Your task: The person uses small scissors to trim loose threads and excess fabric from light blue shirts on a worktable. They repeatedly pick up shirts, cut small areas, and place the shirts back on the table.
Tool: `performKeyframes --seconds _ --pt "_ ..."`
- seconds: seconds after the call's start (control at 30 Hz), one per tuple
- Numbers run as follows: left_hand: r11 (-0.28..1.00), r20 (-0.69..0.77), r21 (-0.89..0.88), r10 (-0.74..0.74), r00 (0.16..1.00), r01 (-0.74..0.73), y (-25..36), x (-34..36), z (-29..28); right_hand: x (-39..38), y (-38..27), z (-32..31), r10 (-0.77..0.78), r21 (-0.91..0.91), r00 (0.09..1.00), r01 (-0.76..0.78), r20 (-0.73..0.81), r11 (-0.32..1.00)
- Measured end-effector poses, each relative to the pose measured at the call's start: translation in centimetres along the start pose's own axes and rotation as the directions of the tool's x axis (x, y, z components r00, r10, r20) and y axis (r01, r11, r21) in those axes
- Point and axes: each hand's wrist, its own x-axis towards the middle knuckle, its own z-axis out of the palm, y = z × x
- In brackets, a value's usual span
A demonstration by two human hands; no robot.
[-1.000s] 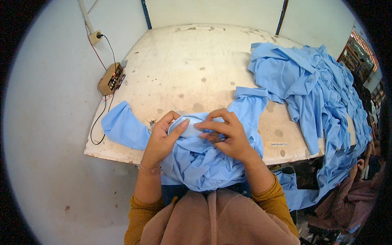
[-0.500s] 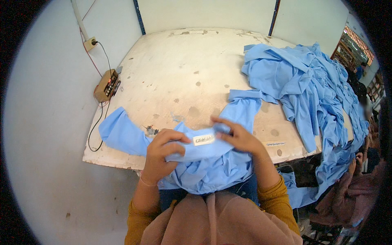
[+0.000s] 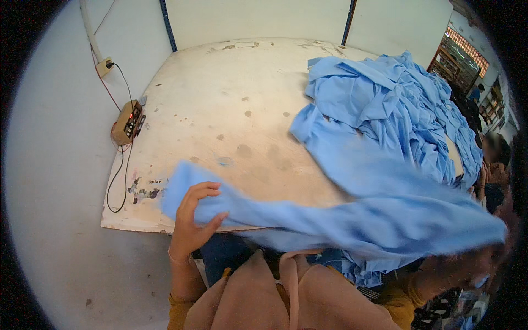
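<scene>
My left hand is at the table's front edge, fingers curved and apart, over the near end of a long light-blue garment. The garment is blurred, stretched rightward across the front edge and back toward the larger pile. My right hand is low at the far right, smeared by motion, its fingers hidden around the garment's lower right end. A heap of blue cloth covers the back right of the worn white table.
A brown control box with cables lies along the left edge, below a wall socket. Blue metal posts stand at the back. Other people are along the right, with shelving behind them.
The bunched garment with its white label has been swept out to the right, and the label is out of sight. My right hand moved far right and down; my left hand's fingers spread.
</scene>
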Motion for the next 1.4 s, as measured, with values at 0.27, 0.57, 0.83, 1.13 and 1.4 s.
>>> performKeyframes --seconds 0.27,0.57,0.83,1.13,1.4 --pt "0.995 -0.035 -0.071 -0.068 0.997 0.065 -0.5 0.4 3.3 2.8 2.3 -11.5 0.008 -0.702 0.985 -0.13 -0.175 0.7" --pt "0.986 -0.088 0.063 -0.15 0.985 0.156 -2.5 -0.2 3.2 3.1 3.2 -15.7 0.072 -0.888 0.987 -0.158 -0.14 0.432" --pt "0.973 -0.185 0.077 -0.2 0.962 0.217 -5.8 -1.8 4.8 -3.4 3.8 4.1 0.374 -0.397 0.629 -0.113 0.681 0.911" --pt "0.964 -0.161 0.133 -0.208 0.965 0.23 -6.2 -1.5 5.5 -5.0 5.2 38.1 0.466 -0.063 0.784 -0.485 0.411 0.872" --pt "0.94 -0.108 0.168 -0.281 0.954 0.296 -6.0 -0.9 5.3 -14.5 -10.1 53.0 0.234 0.042 0.602 -0.408 0.763 0.912"
